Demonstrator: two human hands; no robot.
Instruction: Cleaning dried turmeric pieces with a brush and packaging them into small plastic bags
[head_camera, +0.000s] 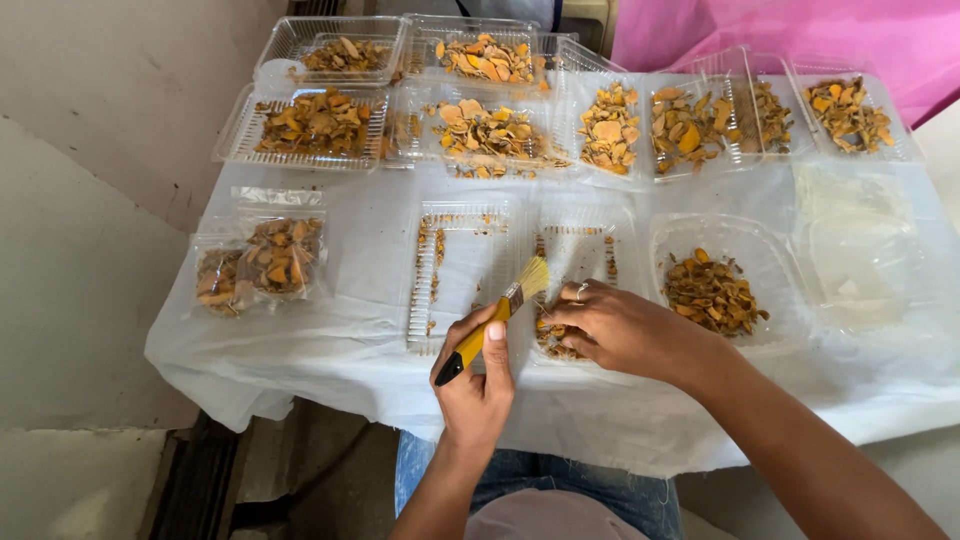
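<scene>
White-draped table (330, 350) bears clear trays (315, 125) of dried orange slices (487, 128).

Both forearms are bare with no sleeves in view, the right hand (622, 328) carries a thin ring on one finger, the left hand (478, 378) is unadorned, and blue denim trousers cover the lap.

Makeshift sorting workspace, cloth-covered table (300, 350), rows of clear trays (240, 140) holding dried slices (315, 122)
</scene>
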